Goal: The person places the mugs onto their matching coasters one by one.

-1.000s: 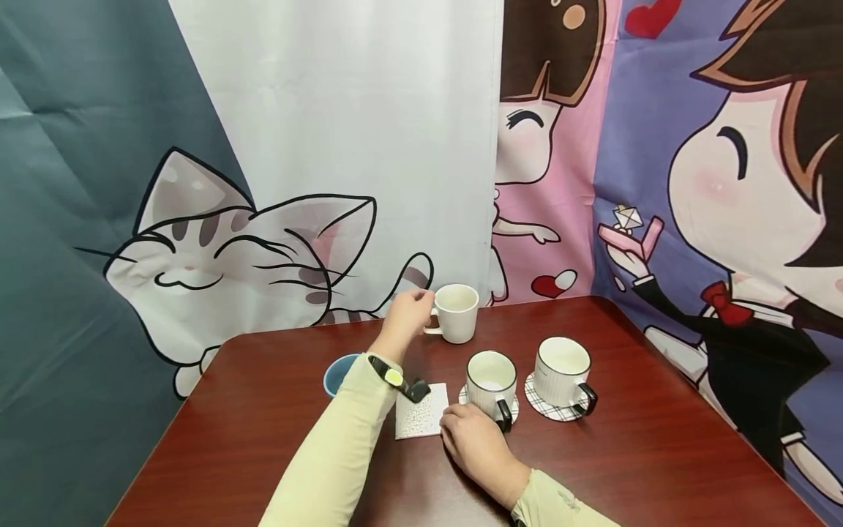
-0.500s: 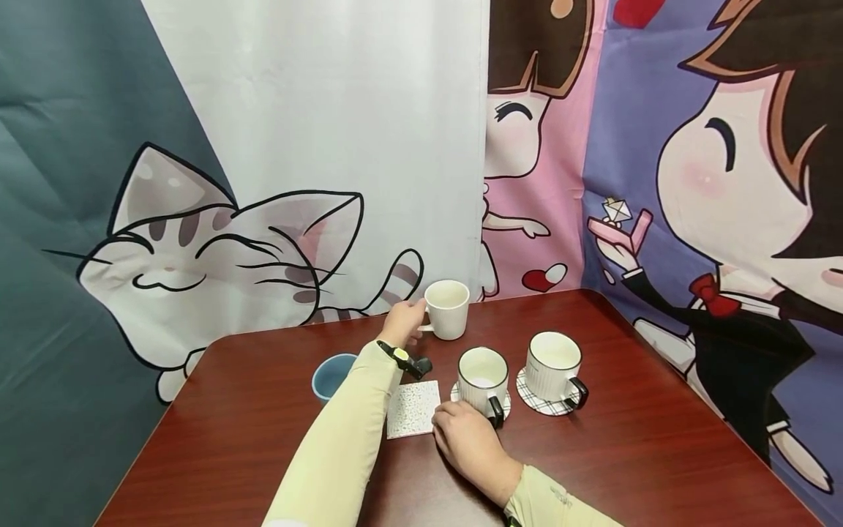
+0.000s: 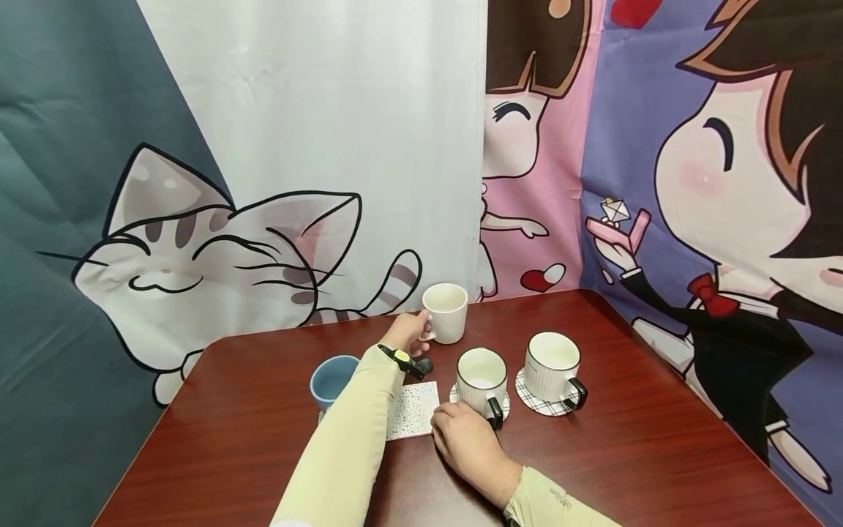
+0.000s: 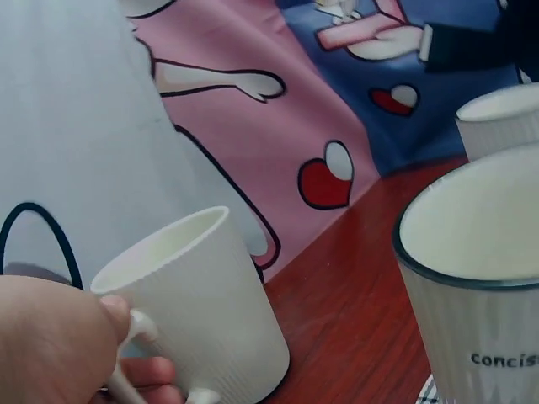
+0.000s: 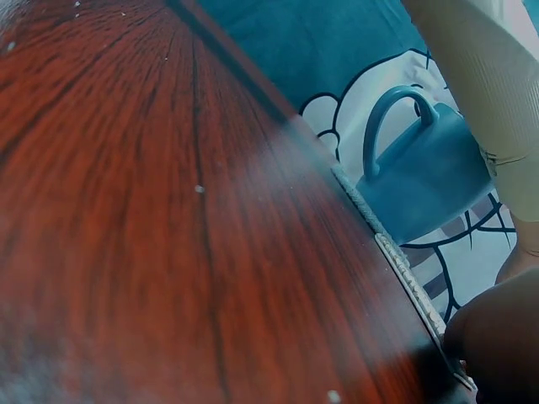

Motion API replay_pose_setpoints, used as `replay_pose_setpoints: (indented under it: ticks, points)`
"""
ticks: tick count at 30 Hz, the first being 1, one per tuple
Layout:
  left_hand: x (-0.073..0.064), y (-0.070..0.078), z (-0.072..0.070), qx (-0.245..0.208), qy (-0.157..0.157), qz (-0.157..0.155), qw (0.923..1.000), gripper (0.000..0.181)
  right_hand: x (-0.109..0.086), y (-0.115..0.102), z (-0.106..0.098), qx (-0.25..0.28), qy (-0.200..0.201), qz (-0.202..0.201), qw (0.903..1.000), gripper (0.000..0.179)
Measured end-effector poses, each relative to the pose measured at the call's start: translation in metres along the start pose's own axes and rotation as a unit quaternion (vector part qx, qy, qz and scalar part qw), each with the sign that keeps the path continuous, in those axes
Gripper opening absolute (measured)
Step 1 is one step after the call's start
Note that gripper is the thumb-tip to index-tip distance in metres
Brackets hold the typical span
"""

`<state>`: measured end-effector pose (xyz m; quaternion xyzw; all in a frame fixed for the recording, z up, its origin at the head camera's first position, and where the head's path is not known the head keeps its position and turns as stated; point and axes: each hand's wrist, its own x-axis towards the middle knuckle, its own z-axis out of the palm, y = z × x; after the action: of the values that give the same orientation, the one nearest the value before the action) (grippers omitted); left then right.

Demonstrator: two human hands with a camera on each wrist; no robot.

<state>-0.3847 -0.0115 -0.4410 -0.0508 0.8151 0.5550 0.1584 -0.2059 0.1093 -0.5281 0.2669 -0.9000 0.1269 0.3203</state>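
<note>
My left hand grips the handle of a white ribbed mug at the back of the table. Up close in the left wrist view, the thumb lies at the top of the handle and fingertips show through its loop. My right hand rests on the table, its relaxed fingertips at the right edge of a square white speckled coaster. Just beyond the right hand, a white mug with a black rim stands on a round checked coaster, its black handle toward me.
Another black-rimmed white mug stands on a checked round coaster to the right. A blue mug stands left of the square coaster, partly behind my left sleeve. A printed cartoon curtain hangs behind the dark red table.
My left hand has lowered slightly and its fingers have closed round the white mug's handle. My right hand stays beside the square coaster. The head view has shifted a little.
</note>
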Motion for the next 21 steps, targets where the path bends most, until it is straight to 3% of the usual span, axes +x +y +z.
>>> replay_pose_setpoints:
  ticks: [4,10,16,21]
  points:
    - [-0.002,0.001,0.001,-0.05,-0.049,-0.033,0.997,0.046,0.001,-0.001,-0.001,0.001,-0.002,0.003,1.0,0.006]
    - [-0.003,0.002,0.002,-0.137,-0.106,-0.04,0.9841,0.035,0.001,-0.002,-0.002,0.001,-0.012,0.005,0.9999,0.005]
    - [-0.008,-0.004,0.005,-0.206,-0.134,-0.039,0.9685,0.031,0.0,-0.003,-0.002,0.0,-0.011,0.002,0.9999,0.006]
    - [-0.016,-0.005,0.011,-0.25,-0.128,-0.038,0.9589,0.03,0.0,0.0,-0.002,-0.007,-0.012,0.001,0.9999,0.007]
